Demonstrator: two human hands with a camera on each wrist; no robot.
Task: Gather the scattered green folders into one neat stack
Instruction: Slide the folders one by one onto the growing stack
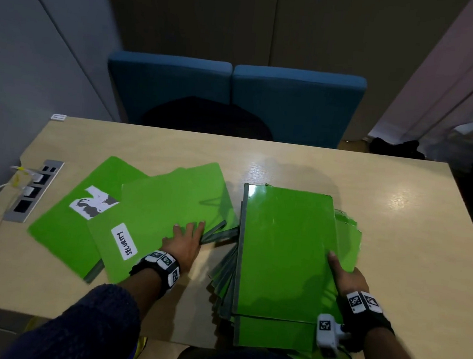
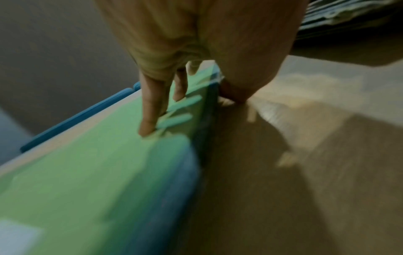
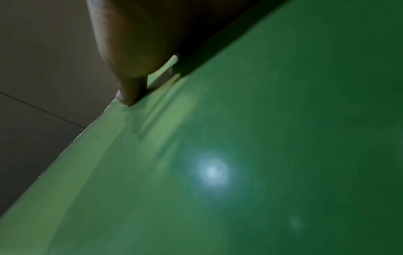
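Pale wooden table: rectangular top, bearing all the folders.

Stack of glossy green folders with grey spines: lies on the right half of the table, in front of the person. The top folder sits fairly square; lower ones fan out at the left edge and stick out at the right and near sides. The near end overhangs the table edge.

Green folder with a white "SECURITY" label: lies on the left half, tilted, its right edge close to the stack. It overlaps the next item.

Green folder with a black-and-white printed sticker: farthest left, tilted, partly under the labelled folder.

Left hand: laid flat on the labelled folder near its right edge, fingers straight and spread, pressing down; thumb off the edge, on the table. Nothing is gripped.

Right hand: at the right edge of the stack, thumb on the top cover; the fingers are hidden below, so a clasp round the edge is likely but not plainly shown.

Grey socket panel: set in the table's left edge, white plugs and cable attached.

Two blue upholstered chairs: behind the table's far side.
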